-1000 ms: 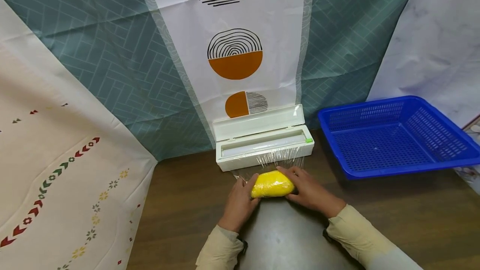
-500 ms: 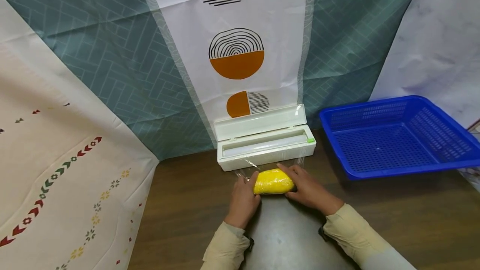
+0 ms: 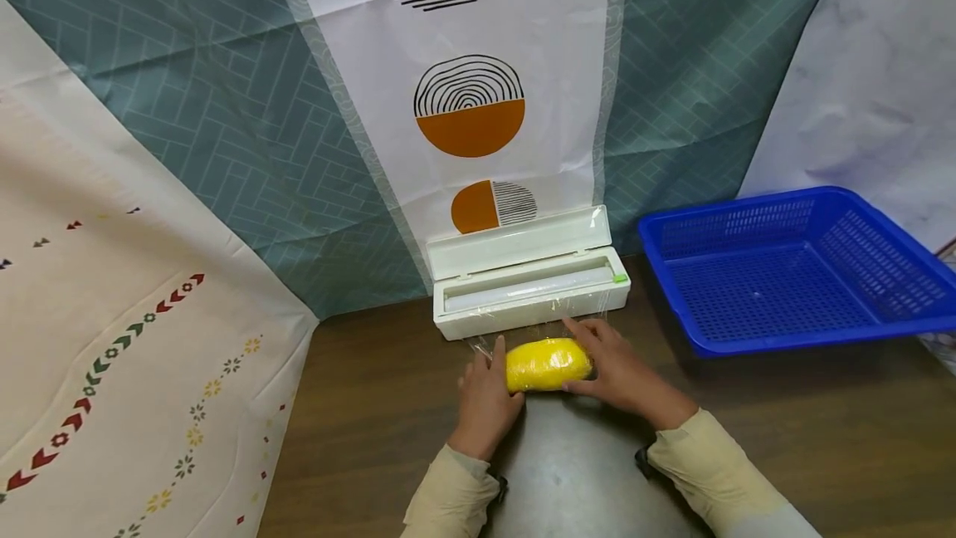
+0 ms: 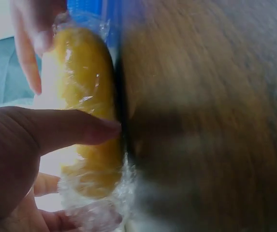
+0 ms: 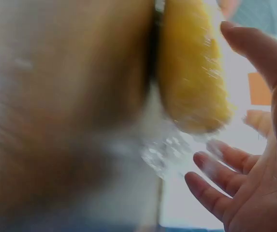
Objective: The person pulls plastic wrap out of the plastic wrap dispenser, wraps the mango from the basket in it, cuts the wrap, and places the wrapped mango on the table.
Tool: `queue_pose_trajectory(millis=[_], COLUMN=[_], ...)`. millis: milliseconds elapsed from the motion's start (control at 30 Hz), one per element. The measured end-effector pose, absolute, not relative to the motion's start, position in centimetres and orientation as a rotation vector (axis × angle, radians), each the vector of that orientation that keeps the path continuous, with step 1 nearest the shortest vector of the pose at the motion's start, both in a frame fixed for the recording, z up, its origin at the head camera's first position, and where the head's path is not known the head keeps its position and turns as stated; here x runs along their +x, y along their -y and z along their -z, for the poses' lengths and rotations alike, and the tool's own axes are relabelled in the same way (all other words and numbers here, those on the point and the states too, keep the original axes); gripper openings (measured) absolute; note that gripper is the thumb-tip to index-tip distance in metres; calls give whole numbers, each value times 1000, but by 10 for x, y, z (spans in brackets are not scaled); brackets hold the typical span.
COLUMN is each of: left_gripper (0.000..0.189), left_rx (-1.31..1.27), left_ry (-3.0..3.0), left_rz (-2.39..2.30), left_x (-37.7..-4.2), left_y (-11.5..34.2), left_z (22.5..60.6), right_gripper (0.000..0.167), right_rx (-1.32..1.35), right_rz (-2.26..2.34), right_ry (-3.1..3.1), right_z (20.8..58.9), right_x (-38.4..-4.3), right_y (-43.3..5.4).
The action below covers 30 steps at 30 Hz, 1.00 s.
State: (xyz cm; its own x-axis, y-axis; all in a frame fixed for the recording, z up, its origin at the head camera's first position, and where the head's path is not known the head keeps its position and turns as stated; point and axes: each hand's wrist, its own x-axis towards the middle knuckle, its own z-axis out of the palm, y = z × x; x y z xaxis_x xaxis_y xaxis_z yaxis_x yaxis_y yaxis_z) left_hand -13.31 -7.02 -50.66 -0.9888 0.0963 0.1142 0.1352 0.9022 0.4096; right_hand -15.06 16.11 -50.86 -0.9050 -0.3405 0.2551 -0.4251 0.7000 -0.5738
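Yellow bundle (image 3: 548, 364), snug in shiny clear film (image 4: 97, 212), sits between the person's two hands, just in front of a long white box (image 3: 478, 326). At its left end, the left hand (image 3: 484, 407) grips it, thumb laid across the near side and the other fingers round the far side. At the opposite end, the right hand (image 3: 618, 370) has its fingers spread and relaxed, the thumb close by; I can't tell whether it touches. Film bunches loosely past both ends, and more glints across the front of the box. Whether the bundle rests on anything is hard to tell from here.

The box's lid (image 3: 519, 243) is tipped back, a pale roll (image 3: 529, 289) lies inside, and a green tab (image 3: 620, 278) sits at the right of its rim. Beyond the right hand, a blue basket (image 3: 695, 339) stands on the wooden table (image 3: 358, 405), before teal cloth (image 3: 209, 106) hangings.
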Motion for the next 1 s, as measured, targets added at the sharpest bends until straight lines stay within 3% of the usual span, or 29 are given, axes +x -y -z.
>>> queue_pose_trajectory(millis=[167,300,533,1000], left_gripper=[91,92,89,55], left_rx=[-182,-202,-288,-524], left_ry=[3004,3023,3023,2905], left_rz=[632,645,546,464], left_x=[-130,-128,-130,-159], left_y=[73,74,68,21], left_z=[498,487,463,429], right_gripper=[72,63,70,75], right_rx=[473,373,197,-43], right_rz=[-1115,-1194,-1253,-1409], right_ry=[2722,2657,2600,2537], right_z=[492,487,481,490], right_x=[-154,-162,-177,-205], right_y=[-173,-180,-187,-194])
